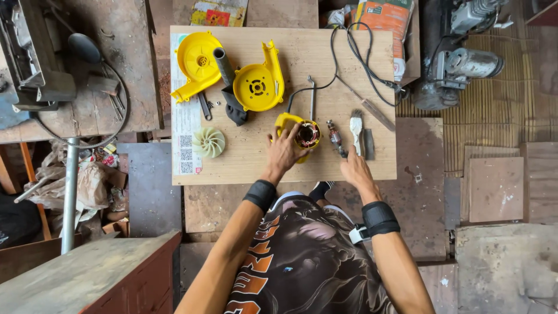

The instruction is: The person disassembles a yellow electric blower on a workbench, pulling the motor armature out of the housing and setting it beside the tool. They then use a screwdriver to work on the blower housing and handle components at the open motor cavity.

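Housing halves in yellow plastic (200, 61) lie near the board's (261, 166) far left corner, a grey tube (223, 65) slanting between them; a pale fan wheel (208, 142) sits nearer the left edge. The left hand (285, 152) lies on the yellow motor housing (302, 132) near the board's middle, fingers spread over its left side, so that part of the body is hidden. The housing's round opening faces up, showing dark windings; its black cord (349, 52) runs away toward the far edge. Just right of it the armature (335, 138) lies with its long axis running from far to near, slightly slanted. The right hand (356, 168) rests by the near edge, fingers together, fingertips at the armature's near end; whether they pinch it I cannot tell. A small brush (356, 129) lies beside, bristles toward the far edge.
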